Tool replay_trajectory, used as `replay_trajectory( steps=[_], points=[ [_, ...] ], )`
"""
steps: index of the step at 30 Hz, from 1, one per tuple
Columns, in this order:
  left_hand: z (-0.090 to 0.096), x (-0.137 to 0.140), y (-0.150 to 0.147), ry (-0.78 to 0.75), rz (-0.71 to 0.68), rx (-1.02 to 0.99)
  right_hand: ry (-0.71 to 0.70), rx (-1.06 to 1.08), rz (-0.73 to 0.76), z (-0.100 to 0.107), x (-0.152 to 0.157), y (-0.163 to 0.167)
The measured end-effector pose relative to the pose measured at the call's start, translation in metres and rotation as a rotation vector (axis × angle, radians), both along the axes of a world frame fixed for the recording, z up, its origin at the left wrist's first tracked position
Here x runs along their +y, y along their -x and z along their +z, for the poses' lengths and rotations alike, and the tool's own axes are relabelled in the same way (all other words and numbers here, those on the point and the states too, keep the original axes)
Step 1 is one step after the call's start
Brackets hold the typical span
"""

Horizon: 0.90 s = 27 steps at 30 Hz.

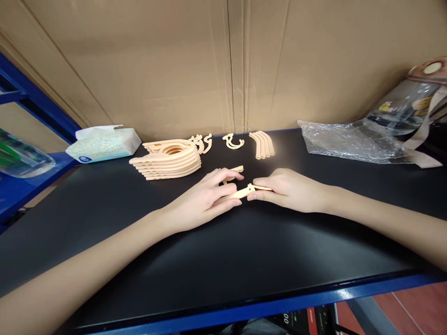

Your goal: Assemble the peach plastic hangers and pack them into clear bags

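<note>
My left hand [209, 195] is closed on a beige plastic hanger arm [242, 191], thumb along its near side, index finger raised. My right hand [291, 190] pinches a thin beige piece [262, 188] that meets the arm's holed end; its far part is hidden in the fingers, so I cannot tell its kind. Just behind my left fingers lies another beige hanger piece [238, 169], partly covered. Beyond are a stack of beige folding hangers [171, 168], loose hanger hooks [207, 143], more hooks [236, 143] and several curved hanger arms [263, 145].
A tissue pack [108, 145] sits at the back left of the black table [244, 260]. Clear plastic wrap [349, 142] and a strapped bottle [401, 109] are at the right. Cardboard [157, 65] stands behind, with a blue frame [42, 109] on the left.
</note>
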<state>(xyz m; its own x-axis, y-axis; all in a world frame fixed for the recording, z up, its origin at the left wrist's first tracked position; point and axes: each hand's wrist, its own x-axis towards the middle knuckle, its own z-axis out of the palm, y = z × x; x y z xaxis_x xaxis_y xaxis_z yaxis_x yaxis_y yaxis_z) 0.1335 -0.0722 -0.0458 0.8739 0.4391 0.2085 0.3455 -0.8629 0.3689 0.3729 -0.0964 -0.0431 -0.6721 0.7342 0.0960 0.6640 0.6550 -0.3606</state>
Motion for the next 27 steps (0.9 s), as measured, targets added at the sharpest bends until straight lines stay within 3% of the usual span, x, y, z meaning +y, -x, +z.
replay_trajectory(
  steps=[9,13,27],
  points=[
    [0.0010,-0.0023,-0.0018,0.015,-0.003,0.022,-0.326,-0.346,-0.028,-0.0005,-0.0027,0.0021],
    [0.0010,-0.0025,-0.0021,0.027,0.003,0.021,-0.432,-0.403,-0.029,0.0005,-0.0034,0.0034],
    [-0.0015,0.0001,-0.0009,0.022,-0.010,0.064,-0.427,-0.359,-0.034,-0.0013,-0.0052,0.0022]
  ],
)
